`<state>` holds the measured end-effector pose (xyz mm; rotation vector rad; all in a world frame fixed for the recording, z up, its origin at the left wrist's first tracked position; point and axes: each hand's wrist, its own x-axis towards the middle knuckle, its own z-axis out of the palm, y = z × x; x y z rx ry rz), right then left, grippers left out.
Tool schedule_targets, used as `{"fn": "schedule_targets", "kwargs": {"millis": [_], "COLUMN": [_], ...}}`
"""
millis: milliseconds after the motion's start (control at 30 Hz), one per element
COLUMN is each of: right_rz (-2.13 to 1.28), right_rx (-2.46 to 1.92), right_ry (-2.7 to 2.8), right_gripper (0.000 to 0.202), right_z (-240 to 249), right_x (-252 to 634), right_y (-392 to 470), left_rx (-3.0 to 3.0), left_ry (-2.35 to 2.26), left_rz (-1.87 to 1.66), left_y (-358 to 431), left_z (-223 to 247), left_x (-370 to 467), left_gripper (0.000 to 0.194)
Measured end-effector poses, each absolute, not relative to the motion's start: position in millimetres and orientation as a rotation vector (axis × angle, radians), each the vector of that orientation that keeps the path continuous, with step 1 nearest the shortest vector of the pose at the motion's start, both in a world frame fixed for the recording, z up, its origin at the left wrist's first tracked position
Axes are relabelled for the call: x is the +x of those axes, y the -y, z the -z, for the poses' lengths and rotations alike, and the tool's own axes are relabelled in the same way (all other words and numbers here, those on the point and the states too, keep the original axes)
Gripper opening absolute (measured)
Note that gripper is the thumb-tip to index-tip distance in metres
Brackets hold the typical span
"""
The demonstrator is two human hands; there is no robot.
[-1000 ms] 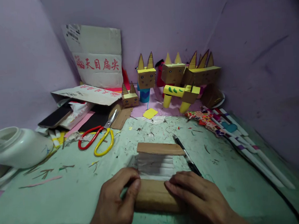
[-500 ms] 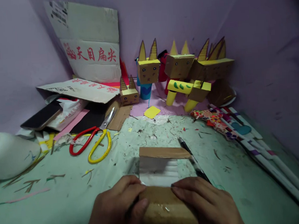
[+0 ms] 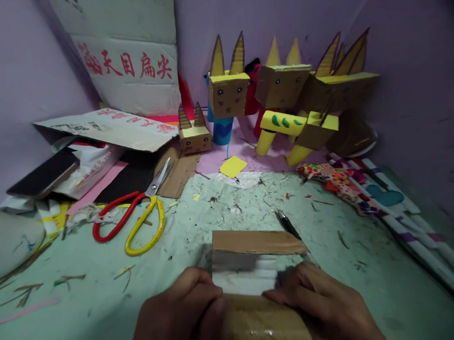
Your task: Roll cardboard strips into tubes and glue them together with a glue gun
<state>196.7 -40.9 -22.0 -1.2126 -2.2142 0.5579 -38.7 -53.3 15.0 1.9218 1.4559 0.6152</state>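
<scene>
At the bottom centre, my left hand (image 3: pixel 183 315) and my right hand (image 3: pixel 325 303) grip the two sides of a piece of cardboard (image 3: pixel 265 325). Its near part is brown, shiny and curved; beyond it shows a white ridged face (image 3: pixel 244 275) with a brown flap (image 3: pixel 255 241) standing at the far edge. The fingers of both hands are bent and pressed on the cardboard, with the left thumb on top. Just past the flap's right end lies a black pen (image 3: pixel 289 225), partly hidden by the cardboard.
Red and yellow scissors (image 3: pixel 146 232) and a white bottle (image 3: pixel 10 242) are at left, near stacked cardboard (image 3: pixel 107 129). Several eared cardboard figures (image 3: pixel 227 97) stand at the back beyond a yellow paper piece (image 3: pixel 233 166). Marker pens (image 3: pixel 409 224) lie at right; scraps litter the table.
The view has shifted closer and lower. The cardboard's curved near part has tipped and shows more of its shiny surface; the flap now covers more of the pen.
</scene>
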Motion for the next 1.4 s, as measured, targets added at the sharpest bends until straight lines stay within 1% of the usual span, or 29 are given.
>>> {"fn": "schedule_targets", "kwargs": {"millis": [100,200,300,367,500,633,833,967,1033,1133,1233,1333,1400], "right_rz": [-0.606,-0.678,-0.749,-0.804,-0.915,-0.924,-0.907,-0.903,-0.899,-0.879,-0.856,-0.850,-0.858], "right_rx": [-1.191,-1.195,-1.217,-1.246,-1.338,-1.344,-1.294,-1.272,-1.258,-1.247,-1.255,-1.268,-1.272], "right_ry": [2.226,2.190,2.152,2.155,2.176,2.195,2.235,2.280,2.303,2.303,2.283,2.258,2.249], "right_gripper": [0.024,0.023,0.026,0.028,0.028,0.022,0.017,0.014,0.014,0.015,0.014,0.015,0.016], "right_z": [19.7,16.2,10.3,6.5,3.0,2.3,-3.5,-7.9,-8.8,-6.8,-2.4,0.9,2.0], "right_x": [195.9,193.5,190.4,189.4,190.7,192.2,188.3,186.6,186.5,186.8,186.8,186.7,187.2], "right_y": [38.1,36.6,34.2,31.7,25.7,21.1,17.5,16.7,17.1,19.4,22.9,25.4,26.2], "left_rx": [1.836,1.764,1.563,1.387,1.178,1.164,1.168,1.279,1.321,1.355,1.366,1.360,1.367], "left_ry": [-1.421,-1.489,-1.620,-1.700,-1.733,-1.652,-1.522,-1.361,-1.292,-1.219,-1.183,-1.167,-1.165], "left_rz": [-0.647,-0.780,-0.923,-1.049,-1.433,-1.588,-1.567,-1.490,-1.429,-1.313,-1.169,-1.023,-0.933], "left_y": [49.5,48.2,47.4,47.9,53.2,57.6,54.1,44.4,33.2,9.9,-10.9,-20.2,-20.8], "left_z": [-19.5,-19.7,-18.0,-16.7,-12.4,-4.7,2.4,-5.3,-12.1,-21.8,-27.7,-30.6,-31.8], "left_x": [-36.5,-37.1,-40.1,-41.7,-40.9,-39.9,-45.1,-42.2,-38.9,-32.8,-27.0,-26.7,-30.3], "left_gripper": [0.032,0.027,0.021,0.017,0.012,0.012,0.015,0.030,0.034,0.034,0.031,0.032,0.029]}}
